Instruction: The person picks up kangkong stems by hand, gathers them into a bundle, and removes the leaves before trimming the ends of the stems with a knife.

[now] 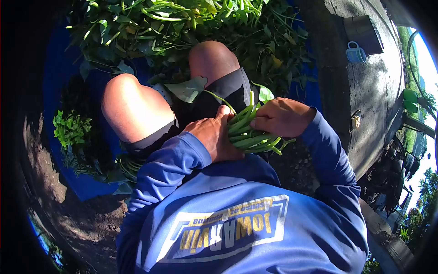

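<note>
In front of my belly, my left hand [212, 137] is closed around a bunch of green leafy stalks [248, 130], with its thumb lying along the stems. My right hand [283, 117] presses in from the other side, its fingers curled onto the same bunch. A long stem with one broad leaf [188, 89] sticks out past my left thumb toward my knees. Another leaf [264, 93] shows above my right hand. What my right fingertips pinch is partly hidden.
A large heap of leafy stalks [182, 23] lies beyond my knees on a blue tarp [57, 86]. Smaller greens [70, 128] are on the left. To the right, a blue mug [355, 52] stands by a box-like object [363, 34] on a wooden surface [374, 96].
</note>
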A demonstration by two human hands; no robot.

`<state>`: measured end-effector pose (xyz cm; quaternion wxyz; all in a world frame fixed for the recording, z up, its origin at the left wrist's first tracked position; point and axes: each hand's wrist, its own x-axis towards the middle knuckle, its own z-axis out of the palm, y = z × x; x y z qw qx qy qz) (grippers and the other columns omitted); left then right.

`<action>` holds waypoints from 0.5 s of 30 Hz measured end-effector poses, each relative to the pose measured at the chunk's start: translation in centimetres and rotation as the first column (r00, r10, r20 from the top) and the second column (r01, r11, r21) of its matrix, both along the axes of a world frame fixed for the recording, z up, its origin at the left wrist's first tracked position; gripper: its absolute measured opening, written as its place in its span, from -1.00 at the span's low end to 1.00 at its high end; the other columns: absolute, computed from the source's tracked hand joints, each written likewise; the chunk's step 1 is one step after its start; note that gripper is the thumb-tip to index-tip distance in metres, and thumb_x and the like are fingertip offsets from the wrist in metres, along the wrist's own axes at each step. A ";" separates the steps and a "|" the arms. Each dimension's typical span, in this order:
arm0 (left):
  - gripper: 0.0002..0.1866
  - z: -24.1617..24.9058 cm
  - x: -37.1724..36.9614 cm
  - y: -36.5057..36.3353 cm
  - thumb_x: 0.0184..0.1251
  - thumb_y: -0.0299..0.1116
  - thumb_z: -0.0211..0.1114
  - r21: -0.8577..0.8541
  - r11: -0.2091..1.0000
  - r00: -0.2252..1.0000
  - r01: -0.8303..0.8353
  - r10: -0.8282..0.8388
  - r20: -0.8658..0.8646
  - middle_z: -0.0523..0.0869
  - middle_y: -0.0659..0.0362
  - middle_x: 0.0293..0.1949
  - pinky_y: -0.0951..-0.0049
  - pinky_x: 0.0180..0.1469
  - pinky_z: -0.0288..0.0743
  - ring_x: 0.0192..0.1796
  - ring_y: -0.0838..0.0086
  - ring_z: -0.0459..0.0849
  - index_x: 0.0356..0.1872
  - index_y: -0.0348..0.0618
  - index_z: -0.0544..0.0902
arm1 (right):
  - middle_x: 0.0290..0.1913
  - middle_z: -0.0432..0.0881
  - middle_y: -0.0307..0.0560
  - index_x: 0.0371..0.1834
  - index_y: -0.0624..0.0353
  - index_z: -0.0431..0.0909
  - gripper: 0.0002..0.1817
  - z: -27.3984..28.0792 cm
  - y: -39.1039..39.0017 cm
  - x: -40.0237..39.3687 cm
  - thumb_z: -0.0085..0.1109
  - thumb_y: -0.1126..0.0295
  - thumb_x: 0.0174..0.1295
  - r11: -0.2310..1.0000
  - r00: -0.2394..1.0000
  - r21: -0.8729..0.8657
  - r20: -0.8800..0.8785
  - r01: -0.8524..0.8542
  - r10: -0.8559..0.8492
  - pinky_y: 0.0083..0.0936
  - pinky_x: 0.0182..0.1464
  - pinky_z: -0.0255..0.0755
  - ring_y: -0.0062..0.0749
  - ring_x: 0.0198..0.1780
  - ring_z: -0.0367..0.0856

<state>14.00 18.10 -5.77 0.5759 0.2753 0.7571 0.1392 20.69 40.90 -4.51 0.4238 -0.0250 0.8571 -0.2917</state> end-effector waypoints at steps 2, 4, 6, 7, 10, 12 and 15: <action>0.01 -0.5 0.5 0.2 0.05 0.07 0.52 0.006 0.999 0.997 0.048 -0.048 -0.061 0.79 -0.26 0.09 0.06 0.34 0.59 0.20 -0.11 0.77 0.40 -0.26 0.19 | -0.39 0.84 -0.08 -0.15 0.17 0.87 -0.53 -2.9 0.7 -0.4 0.34 -0.07 0.36 0.976 0.964 -0.104 0.210 0.190 -0.166 -0.32 -0.20 0.65 -0.31 -0.38 0.82; 0.03 -0.7 0.2 0.3 0.13 0.04 0.45 0.016 0.993 0.992 0.115 -0.114 -0.062 0.78 -0.29 0.09 0.05 0.33 0.59 0.16 -0.15 0.78 0.53 -0.28 0.16 | -0.34 0.83 -0.08 -0.11 0.24 0.86 -0.42 -3.1 1.4 -0.2 0.47 -0.15 0.21 0.950 0.921 -0.067 0.275 0.306 -0.277 -0.39 -0.16 0.64 -0.42 -0.31 0.79; 0.09 -1.5 0.5 -0.1 0.14 0.07 0.44 0.048 0.986 0.982 0.162 -0.156 -0.110 0.78 -0.29 0.10 0.06 0.32 0.59 0.14 -0.16 0.79 0.61 -0.26 0.13 | -0.09 0.85 -0.02 0.08 0.23 0.81 -0.37 -2.2 1.3 -0.2 0.55 -0.09 0.14 0.951 0.915 -0.025 0.279 0.309 -0.290 -0.33 -0.03 0.65 -0.31 -0.10 0.82; 0.15 -2.4 0.7 -0.1 0.15 0.14 0.43 0.062 0.980 0.976 0.188 -0.180 -0.126 0.77 -0.29 0.12 0.06 0.30 0.61 0.16 -0.16 0.79 0.69 -0.16 0.09 | 0.09 0.75 0.02 0.21 0.18 0.73 -0.31 -1.8 0.8 0.3 0.59 -0.04 0.09 0.954 0.954 0.049 -0.069 0.296 -0.292 -0.25 0.06 0.62 -0.20 0.05 0.74; 0.13 -1.7 0.3 0.4 0.16 0.20 0.42 0.127 0.980 0.988 0.152 -0.147 -0.043 0.77 -0.27 0.14 0.04 0.30 0.62 0.18 -0.14 0.78 0.70 -0.02 0.11 | 0.67 0.16 0.10 0.67 -0.12 0.29 0.14 -0.2 -0.6 1.6 0.67 0.18 -0.10 0.963 0.667 0.138 -0.744 0.232 -0.054 0.17 0.42 0.37 0.33 0.60 0.21; 0.12 -1.8 0.6 0.7 0.17 0.22 0.41 0.150 0.976 0.986 0.161 -0.151 -0.077 0.77 -0.26 0.15 0.03 0.29 0.63 0.17 -0.14 0.78 0.70 0.03 0.11 | 0.62 0.27 0.12 0.53 -0.13 0.52 -0.11 -0.7 -0.5 1.1 0.59 0.24 -0.01 0.990 0.670 0.119 -0.729 -0.075 0.138 0.20 0.46 0.35 0.29 0.61 0.24; 0.10 -0.9 0.6 1.0 0.16 0.22 0.41 0.105 0.979 0.984 0.173 -0.169 -0.053 0.76 -0.25 0.17 0.03 0.28 0.64 0.17 -0.14 0.79 0.68 0.05 0.11 | 0.52 0.42 0.08 0.07 0.00 0.79 -0.59 -1.4 0.8 1.0 0.49 0.27 0.10 0.989 0.726 0.041 -0.675 -0.145 0.134 0.14 0.50 0.32 0.18 0.62 0.26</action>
